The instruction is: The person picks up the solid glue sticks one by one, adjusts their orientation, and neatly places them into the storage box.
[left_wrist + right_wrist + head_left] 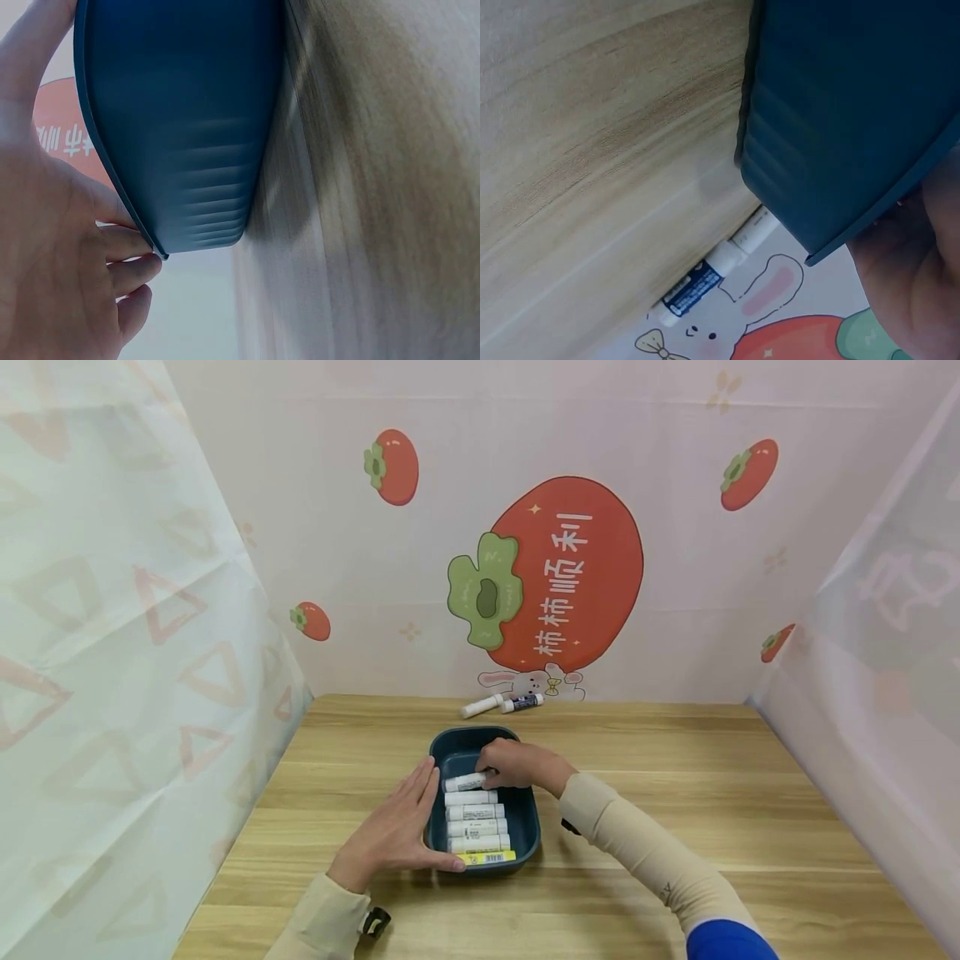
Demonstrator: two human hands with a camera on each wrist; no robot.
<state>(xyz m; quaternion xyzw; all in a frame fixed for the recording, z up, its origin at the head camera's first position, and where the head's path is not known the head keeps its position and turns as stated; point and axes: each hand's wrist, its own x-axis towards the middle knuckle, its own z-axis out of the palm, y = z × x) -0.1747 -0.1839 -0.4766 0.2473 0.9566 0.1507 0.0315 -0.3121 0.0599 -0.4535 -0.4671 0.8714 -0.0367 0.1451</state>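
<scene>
A dark teal box (531,827) stands on the table, holding a row of white capped tubes (476,812) that look like lip balms. A yellow-labelled tube (487,858) lies at the near end. At the far end of the row my right hand (517,764) pinches a slightly tilted white tube (465,782) by its right end. My left hand (397,827) rests against the box's left side, fingers straight along the rim and thumb at the near corner. In the right wrist view the box wall hides the right fingertips (907,247).
Behind the box, near the back wall, lie a white tube (482,706) and a tube with a navy label (522,702). A printed persimmon backdrop (600,577) rises at the table's back edge, and cloth hangs on both sides. Wooden tabletop (675,793) surrounds the box.
</scene>
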